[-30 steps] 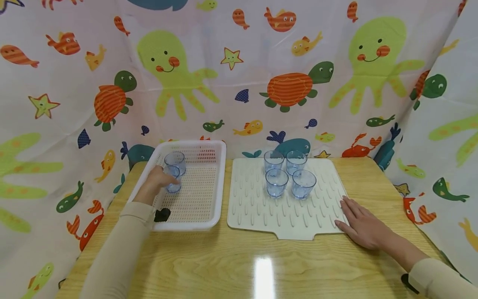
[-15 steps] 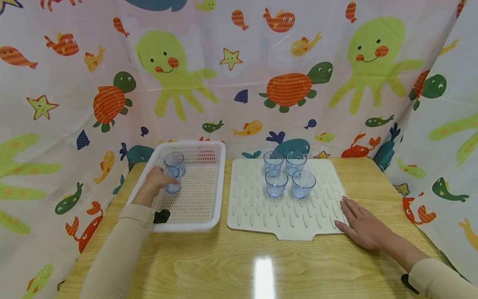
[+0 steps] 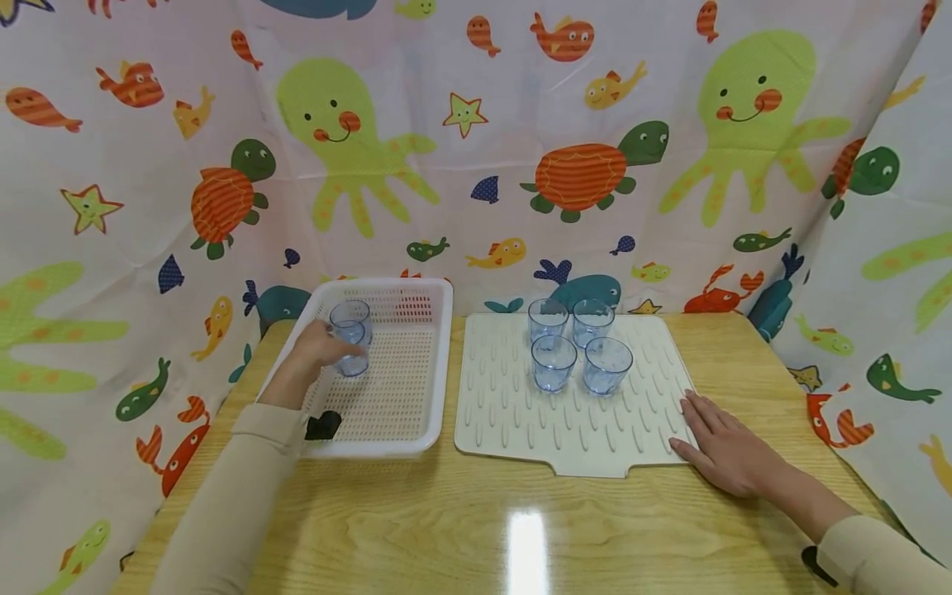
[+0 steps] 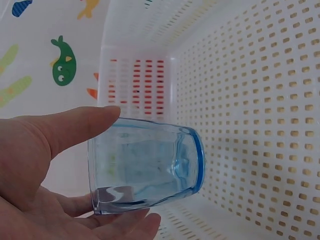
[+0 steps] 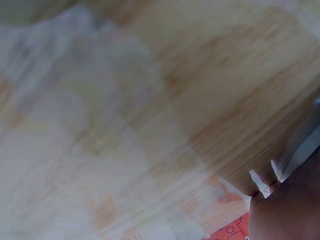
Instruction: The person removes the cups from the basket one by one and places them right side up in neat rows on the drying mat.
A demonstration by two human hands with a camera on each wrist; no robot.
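My left hand [image 3: 316, 347] holds a clear bluish drinking glass [image 4: 150, 165] inside the white plastic basket [image 3: 439, 372], thumb on one side and fingers on the other. Whether the glass's base touches the basket floor, I cannot tell. Right behind it in the basket stands a second bluish glass [image 3: 349, 309], partly hidden. My right hand [image 3: 721, 446] lies flat with straight fingers on the table, fingertips at the right edge of the cream ridged drying mat [image 3: 498, 413]. In the right wrist view only a dark part of that hand [image 5: 287, 215] shows.
Several similar glasses stand grouped at the back middle of the mat, one of them a front right glass [image 3: 606, 368]. A black object [image 3: 323, 426] sits at the basket's front left corner. A sea-animal curtain [image 3: 461, 198] encloses the wooden table [image 3: 416, 521] behind and at both sides.
My left hand and its glass have shifted slightly up and to the right in the head view, nearer the glass behind. The right hand has stayed in place.
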